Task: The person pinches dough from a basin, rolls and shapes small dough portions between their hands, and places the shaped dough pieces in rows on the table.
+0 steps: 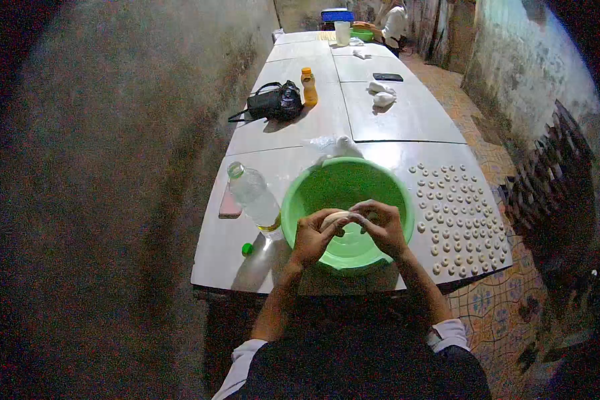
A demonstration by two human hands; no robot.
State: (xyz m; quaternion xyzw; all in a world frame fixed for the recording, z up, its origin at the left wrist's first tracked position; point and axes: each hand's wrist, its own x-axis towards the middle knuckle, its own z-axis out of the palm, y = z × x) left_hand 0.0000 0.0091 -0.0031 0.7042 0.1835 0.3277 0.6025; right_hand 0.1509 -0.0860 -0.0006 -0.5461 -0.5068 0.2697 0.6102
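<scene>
Both my hands meet above a large green basin (345, 177). Between them is a pale piece of dough (338, 217), partly covered by the fingers. My left hand (312, 239) pinches its left side with thumb and fingers. On the other side, my right hand (385, 230) has its fingers curled onto the dough, with whitish residue on the fingertips. Several rows of small ring-shaped dough pieces (457, 220) lie on the table to the right of the basin. Left of it stands a clear plastic bottle (253, 197) without a cap, with a little yellow liquid at its bottom.
On the white table (287, 137) are a green cap (247, 249), a pink flat object (230, 205), a black bag (273, 102), an orange bottle (309, 88), a dark phone (387, 77) and white bundles (383, 99). Another person (395, 23) works at the far end.
</scene>
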